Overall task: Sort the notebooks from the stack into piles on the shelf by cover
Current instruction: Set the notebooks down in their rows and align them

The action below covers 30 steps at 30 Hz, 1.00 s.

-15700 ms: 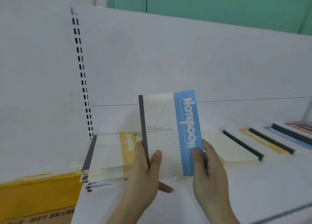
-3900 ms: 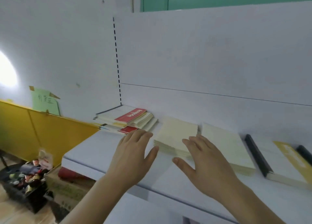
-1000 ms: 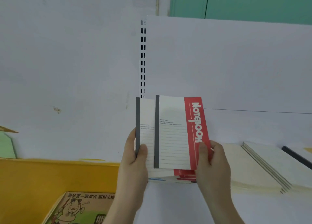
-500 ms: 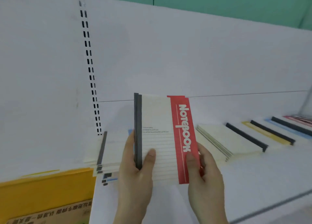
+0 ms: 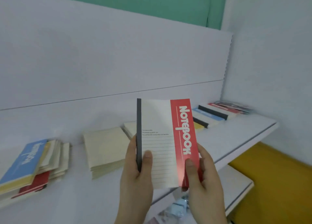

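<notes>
Red notebook (image 5: 166,142) upright, spine left, hands (image 5: 170,174) gripping

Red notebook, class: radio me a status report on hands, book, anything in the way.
Both hands, left and right, grip the red notebook upright. Red pile far right. Path open.

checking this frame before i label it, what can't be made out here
- Head view: the small print on the red notebook is too blurred to read.
- The left hand and right hand hide its lower corners.
- The unsorted stack is cut off by the left edge; its lower covers are buried.
- The red pile at the far right is smeared.
- The clutter below the shelf is too blurred to identify.
</notes>
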Tool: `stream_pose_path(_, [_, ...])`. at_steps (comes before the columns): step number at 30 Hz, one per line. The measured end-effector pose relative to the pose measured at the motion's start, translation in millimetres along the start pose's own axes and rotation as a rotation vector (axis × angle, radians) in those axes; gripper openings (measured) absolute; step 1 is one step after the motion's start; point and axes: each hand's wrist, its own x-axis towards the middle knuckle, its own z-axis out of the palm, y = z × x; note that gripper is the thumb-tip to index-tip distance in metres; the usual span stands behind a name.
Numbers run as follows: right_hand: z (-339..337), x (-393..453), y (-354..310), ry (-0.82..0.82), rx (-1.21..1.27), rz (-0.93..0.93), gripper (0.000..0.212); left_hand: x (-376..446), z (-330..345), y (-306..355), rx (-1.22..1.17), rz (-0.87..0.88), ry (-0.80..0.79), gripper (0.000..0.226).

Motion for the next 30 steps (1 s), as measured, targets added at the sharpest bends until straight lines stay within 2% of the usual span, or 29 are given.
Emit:
stream_pose_path(4, [-83, 50, 19, 0.043, -0.057, 0.014, 0.039, -2, 94, -5, 0.093, 0.005, -0.135, 0.050])
stream_pose_path(8, [-152, 99, 40, 0.116, -0.110, -0.019, 0.046, 3, 175, -14, 0.276, -0.039, -0.293, 0.063])
stream_pose_path(12, [-198, 147, 62, 0.124, -0.203, -0.053, 0.047, 17, 242, -26, 0.497, 0.024, -0.287, 0.070])
stream_pose_path(20, [-247, 255, 94, 0.108, -0.312, -0.073, 0.040, 66, 349, -55, 0.550, 0.044, -0.194, 0.077])
stream_pose_path(26, [-270, 355, 105, 0.066, -0.572, -0.074, 0.056, 129, 410, -76, 0.579, 0.042, -0.315, 0.076])
stream_pose_path(29, [-272, 401, 113, 0.008, -0.640, -0.164, 0.046, 154, 436, -79, 0.680, 0.048, -0.412, 0.093])
stream_pose_path(30, [-272, 416, 116, -0.025, -0.652, -0.192, 0.050, 161, 443, -82, 0.727, 0.048, -0.434, 0.099])
